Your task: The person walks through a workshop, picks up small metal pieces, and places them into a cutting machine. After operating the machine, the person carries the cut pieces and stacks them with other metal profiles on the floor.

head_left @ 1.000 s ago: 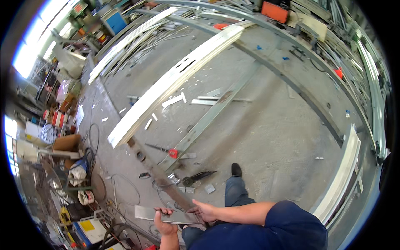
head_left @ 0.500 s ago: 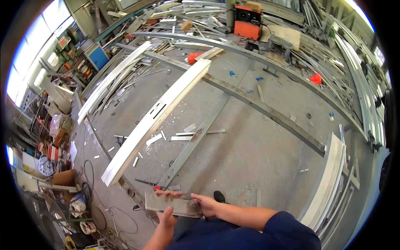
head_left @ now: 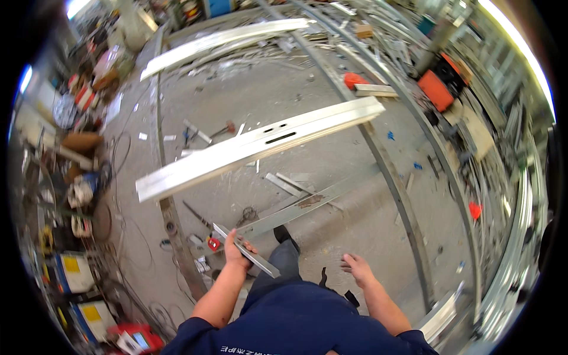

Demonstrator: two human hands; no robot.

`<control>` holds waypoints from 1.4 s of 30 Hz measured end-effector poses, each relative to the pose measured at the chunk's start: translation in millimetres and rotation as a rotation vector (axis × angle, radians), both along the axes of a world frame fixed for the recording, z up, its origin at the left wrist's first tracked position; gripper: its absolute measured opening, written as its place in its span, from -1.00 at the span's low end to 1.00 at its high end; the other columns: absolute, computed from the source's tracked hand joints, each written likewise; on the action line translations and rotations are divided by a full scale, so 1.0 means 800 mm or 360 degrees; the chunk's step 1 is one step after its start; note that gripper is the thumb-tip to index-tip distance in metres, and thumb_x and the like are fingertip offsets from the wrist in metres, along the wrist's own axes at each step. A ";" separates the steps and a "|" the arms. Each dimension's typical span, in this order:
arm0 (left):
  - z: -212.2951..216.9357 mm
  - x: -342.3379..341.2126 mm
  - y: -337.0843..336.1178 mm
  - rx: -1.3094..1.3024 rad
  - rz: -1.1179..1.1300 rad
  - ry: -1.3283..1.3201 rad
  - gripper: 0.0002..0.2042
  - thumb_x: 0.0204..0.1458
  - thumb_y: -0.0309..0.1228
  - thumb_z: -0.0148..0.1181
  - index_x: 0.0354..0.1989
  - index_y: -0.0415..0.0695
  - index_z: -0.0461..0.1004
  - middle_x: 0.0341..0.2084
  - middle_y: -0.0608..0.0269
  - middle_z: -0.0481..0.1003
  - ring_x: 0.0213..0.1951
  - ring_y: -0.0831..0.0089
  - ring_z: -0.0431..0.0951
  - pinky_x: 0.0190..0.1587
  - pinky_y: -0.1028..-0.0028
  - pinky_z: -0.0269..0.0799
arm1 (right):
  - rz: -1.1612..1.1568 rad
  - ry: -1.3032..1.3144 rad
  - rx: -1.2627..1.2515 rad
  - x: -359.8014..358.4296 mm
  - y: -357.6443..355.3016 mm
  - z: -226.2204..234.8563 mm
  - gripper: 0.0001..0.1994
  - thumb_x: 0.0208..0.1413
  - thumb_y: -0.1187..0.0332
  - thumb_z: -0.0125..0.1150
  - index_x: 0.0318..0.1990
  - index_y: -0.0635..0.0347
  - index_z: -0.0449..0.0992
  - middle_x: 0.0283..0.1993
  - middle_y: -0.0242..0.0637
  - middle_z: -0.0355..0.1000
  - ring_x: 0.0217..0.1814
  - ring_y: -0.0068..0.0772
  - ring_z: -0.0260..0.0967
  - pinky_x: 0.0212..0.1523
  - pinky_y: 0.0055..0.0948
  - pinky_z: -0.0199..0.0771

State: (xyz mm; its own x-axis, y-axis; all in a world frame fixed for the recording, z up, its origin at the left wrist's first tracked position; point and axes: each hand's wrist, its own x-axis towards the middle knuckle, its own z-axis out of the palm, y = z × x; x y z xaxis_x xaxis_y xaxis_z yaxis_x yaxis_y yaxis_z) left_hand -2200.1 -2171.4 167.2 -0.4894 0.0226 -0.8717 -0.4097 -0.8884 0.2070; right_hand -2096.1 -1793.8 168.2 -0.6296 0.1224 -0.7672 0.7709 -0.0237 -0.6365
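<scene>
A: Left hand [head_left: 235, 251], lower centre of frame: fingers [head_left: 244, 240] wrapped around a short metal strip [head_left: 245, 250], gripped near its middle, ends free on both sides.

B: Right hand [head_left: 357, 269]?

A: Empty, fingers [head_left: 348, 261] loosely spread, hanging over the concrete floor [head_left: 331, 112]. The person's shoe [head_left: 283, 234] sits just above the strip.

B: Surroundings?

A: Long pale metal profile [head_left: 260, 145] across the centre; grey steel beam [head_left: 296, 210] on the floor beneath it; cables and welding gear at left.

B: Risk?

A: Judgement: single-handed grip could let the strip pivot and slip. Offcuts and cables underfoot could cause a trip.
</scene>
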 end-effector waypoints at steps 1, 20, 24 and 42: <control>-0.005 -0.006 -0.020 -0.0034 0.0106 -0.0047 -0.66 -0.09 0.01 0.18 -0.47 0.06 0.24 -0.73 0.40 0.20 -0.72 0.47 0.20 -0.61 0.43 0.17 | 0.0364 -0.0003 0.0485 -0.019 0.016 0.001 -0.50 0.16 0.07 0.12 0.09 0.29 0.39 0.01 -0.17 0.44 -0.01 -0.19 0.42 0.02 -0.27 0.40; 0.045 -0.082 -0.213 -0.2015 -0.0087 -0.0243 -0.71 -0.17 -0.33 0.39 -0.54 -0.18 0.36 -0.63 0.43 0.32 -0.54 0.58 0.23 -0.47 0.48 0.20 | 0.1170 -0.0327 0.0926 -0.515 0.065 -0.105 -0.61 0.08 0.19 0.20 -0.11 0.40 0.48 -0.25 -0.16 0.50 -0.34 -0.32 0.46 -0.35 -0.37 0.49; 0.043 -0.120 -0.221 -0.2086 -0.0232 -0.0524 -0.66 -0.24 -0.27 0.43 -0.56 -0.18 0.34 -0.65 0.40 0.31 -0.55 0.57 0.26 -0.47 0.48 0.24 | 0.1188 -0.0078 0.0766 -0.675 -0.057 -0.128 -0.63 0.09 0.19 0.19 -0.13 0.39 0.49 -0.29 -0.20 0.50 -0.39 -0.39 0.45 -0.37 -0.40 0.49; -0.306 -0.472 -0.488 -0.0960 -0.0329 -0.0283 -0.76 -0.17 -0.36 0.32 -0.39 -0.19 0.41 -0.64 0.30 0.40 -0.68 0.48 0.39 -0.56 0.46 0.38 | 0.2176 0.0179 0.0818 -1.032 -0.452 -0.474 -0.53 0.02 0.11 0.25 -0.04 0.34 0.48 -0.25 -0.12 0.52 -0.34 -0.37 0.49 -0.27 -0.41 0.47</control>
State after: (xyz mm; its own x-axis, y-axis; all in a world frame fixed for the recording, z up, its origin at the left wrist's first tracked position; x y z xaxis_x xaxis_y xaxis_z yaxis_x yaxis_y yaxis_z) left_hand -2578.1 -2561.6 -77.4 -0.3751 -0.4167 -0.8281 -0.6331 -0.5373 0.5572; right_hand -2921.6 -2155.1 -211.0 -0.5299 -0.3671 -0.7645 -0.0470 0.9128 -0.4057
